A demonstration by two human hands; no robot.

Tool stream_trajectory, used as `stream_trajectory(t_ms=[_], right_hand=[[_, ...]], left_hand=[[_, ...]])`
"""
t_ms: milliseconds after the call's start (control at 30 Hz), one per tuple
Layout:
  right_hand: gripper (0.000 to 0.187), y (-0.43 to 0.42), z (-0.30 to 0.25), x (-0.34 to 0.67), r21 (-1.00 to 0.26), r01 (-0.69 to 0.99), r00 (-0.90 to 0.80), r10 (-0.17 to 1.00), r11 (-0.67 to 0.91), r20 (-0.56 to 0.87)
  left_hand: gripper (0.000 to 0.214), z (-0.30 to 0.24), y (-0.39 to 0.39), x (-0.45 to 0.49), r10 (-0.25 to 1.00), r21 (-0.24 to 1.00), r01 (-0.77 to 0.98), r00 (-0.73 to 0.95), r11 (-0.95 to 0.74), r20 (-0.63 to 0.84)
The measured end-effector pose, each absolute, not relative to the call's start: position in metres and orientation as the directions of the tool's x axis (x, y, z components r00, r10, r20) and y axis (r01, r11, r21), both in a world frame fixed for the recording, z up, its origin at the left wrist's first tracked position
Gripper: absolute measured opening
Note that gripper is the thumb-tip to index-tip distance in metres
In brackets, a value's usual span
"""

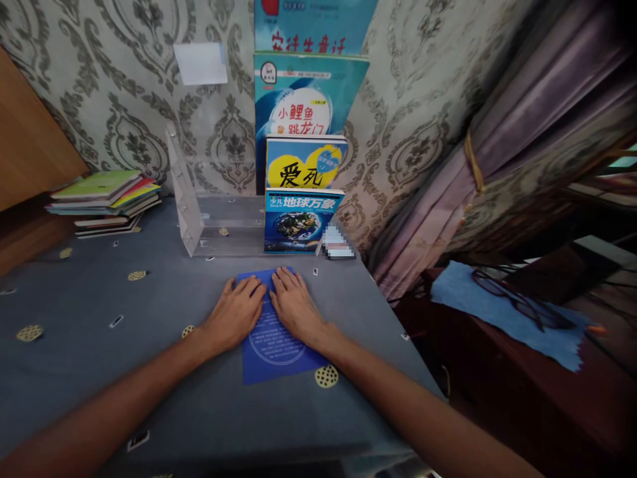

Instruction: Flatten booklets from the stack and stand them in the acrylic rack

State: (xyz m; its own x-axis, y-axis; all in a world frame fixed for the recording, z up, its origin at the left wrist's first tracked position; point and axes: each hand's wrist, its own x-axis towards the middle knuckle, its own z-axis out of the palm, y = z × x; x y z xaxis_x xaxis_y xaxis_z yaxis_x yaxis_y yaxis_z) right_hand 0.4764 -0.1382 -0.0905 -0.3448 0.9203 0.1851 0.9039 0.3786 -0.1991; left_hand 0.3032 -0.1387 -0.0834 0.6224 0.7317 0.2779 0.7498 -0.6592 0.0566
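Hands: both lie flat with fingers extended on the blue sheet point(273, 352), gripping nothing; left hand point(237, 311) at its left side, right hand point(296, 307) at its right, so I find neither nearer. The sheet lies directly beneath them, long axis running away from the body, near end uncovered.
Desk point(164, 299): grey patterned cover, carrying sheet, rack and books.
Curtain point(442, 226): tied back at right, well apart from the hands.
Transparent rack point(182, 206): stands just beyond the sheet's far end, a strip of desk between; I judge it the nearest obstacle forward.
Displayed books point(298, 226): four covers in an overlapping column on the rack's right part, a globe on the lowest.
Book stack point(107, 199): far left, near the wall, well apart from the left hand.
Blue cloth point(497, 320): right of the desk, on a dark surface, bearing glasses point(528, 309).
Pixelated patch point(339, 244): beside the globe cover; I cannot tell what it hides.
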Motion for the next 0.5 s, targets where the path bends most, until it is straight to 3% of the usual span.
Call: stream_trajectory(t_ms=[500], right_hand=[[0.043,-0.142,-0.086,0.478,-0.234,0.899,-0.317,0.918,0.371,0.237]], left_hand=[[0.03,-0.084,-0.127,0.304,0.688,0.131,0.693,0.638,-0.709,0.347]])
